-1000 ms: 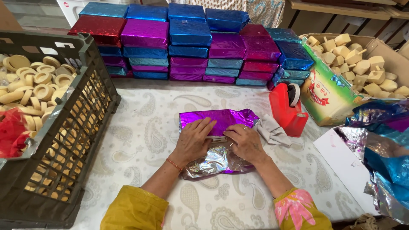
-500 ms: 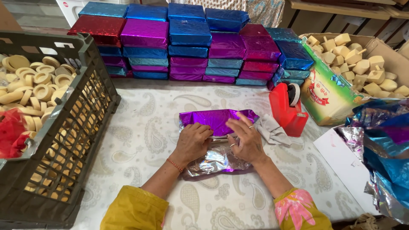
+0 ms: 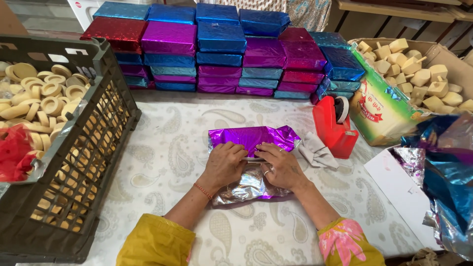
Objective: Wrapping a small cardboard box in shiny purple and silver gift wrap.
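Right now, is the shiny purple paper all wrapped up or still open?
Still open: the purple foil is only half folded, silver underside showing below both hands.

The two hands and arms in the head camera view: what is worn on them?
The left hand has a thin red thread band on its wrist and a plain mustard-yellow sleeve at the elbow. The right hand has a ring on one finger; its sleeve is yellow with large pink flowers. Both forearms are bare.
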